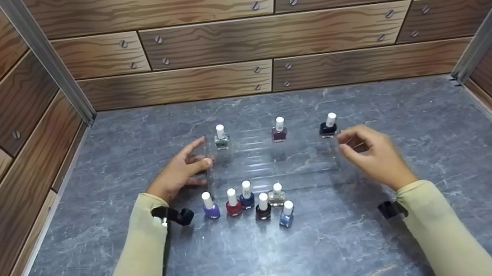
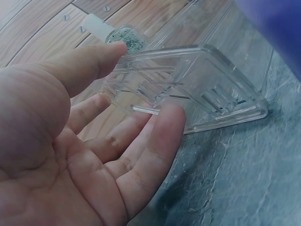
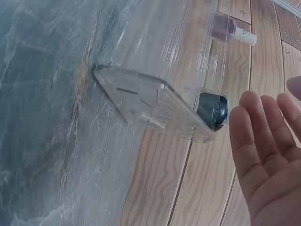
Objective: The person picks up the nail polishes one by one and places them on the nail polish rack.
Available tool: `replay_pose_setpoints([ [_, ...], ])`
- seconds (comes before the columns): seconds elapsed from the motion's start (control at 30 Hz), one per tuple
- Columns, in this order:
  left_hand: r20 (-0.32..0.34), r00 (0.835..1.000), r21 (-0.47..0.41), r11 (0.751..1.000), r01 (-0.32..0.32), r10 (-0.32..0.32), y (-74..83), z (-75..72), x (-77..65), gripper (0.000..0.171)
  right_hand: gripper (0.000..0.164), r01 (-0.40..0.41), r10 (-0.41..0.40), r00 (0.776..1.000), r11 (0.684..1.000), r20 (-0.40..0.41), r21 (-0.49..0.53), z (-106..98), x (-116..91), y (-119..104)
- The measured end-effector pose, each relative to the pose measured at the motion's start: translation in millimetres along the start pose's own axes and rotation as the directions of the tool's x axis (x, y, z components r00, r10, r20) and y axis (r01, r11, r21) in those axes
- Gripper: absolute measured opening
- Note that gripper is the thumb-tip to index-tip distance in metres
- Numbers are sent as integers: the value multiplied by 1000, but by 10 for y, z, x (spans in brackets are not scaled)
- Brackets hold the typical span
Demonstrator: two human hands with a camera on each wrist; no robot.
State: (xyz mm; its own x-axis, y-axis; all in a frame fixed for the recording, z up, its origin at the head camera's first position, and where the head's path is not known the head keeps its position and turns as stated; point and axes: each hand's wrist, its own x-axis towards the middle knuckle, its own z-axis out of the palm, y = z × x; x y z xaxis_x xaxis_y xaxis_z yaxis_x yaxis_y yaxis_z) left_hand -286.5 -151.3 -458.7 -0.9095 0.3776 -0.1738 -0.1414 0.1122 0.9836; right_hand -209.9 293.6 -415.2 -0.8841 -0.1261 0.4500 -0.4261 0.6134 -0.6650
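A clear stepped display rack (image 1: 255, 172) stands on the table between both hands. Along its back tier are a green-glitter nail polish bottle (image 1: 222, 141), a maroon one (image 1: 279, 134) and a black one (image 1: 328, 128), which leans slightly. My left hand (image 1: 182, 169) is at the rack's left end; in the left wrist view its fingertips are right at the clear end panel (image 2: 202, 87), fingers loosely bent. Close beside the black bottle, my right hand (image 1: 374, 154) has bent, relaxed fingers and holds nothing. The right wrist view shows it apart from the right end panel (image 3: 155, 106).
In front of the rack stand several more white-capped polish bottles: purple (image 1: 211, 211), red (image 1: 234, 208), dark blue (image 1: 247, 200), near-black (image 1: 263, 211), pale clear (image 1: 276, 198) and light blue (image 1: 286, 218). Wood-patterned walls (image 1: 210, 83) enclose the grey marbled table (image 1: 337, 249).
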Motion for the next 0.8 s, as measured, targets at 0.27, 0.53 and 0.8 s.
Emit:
replay_pose_setpoints([
  [0.27,16,1000,9,1000,4,-4,-31,7,36,79,11,-9,9,999,1000,36,-16,-76,-37,77],
  [0.53,13,1000,3,1000,11,-11,-41,4,12,80,11,-8,11,998,999,60,-49,-79,-30,92],
  [0.8,10,1000,13,1000,1,-1,-11,-3,-5,82,10,-20,26,996,997,87,-72,-76,-26,81],
])
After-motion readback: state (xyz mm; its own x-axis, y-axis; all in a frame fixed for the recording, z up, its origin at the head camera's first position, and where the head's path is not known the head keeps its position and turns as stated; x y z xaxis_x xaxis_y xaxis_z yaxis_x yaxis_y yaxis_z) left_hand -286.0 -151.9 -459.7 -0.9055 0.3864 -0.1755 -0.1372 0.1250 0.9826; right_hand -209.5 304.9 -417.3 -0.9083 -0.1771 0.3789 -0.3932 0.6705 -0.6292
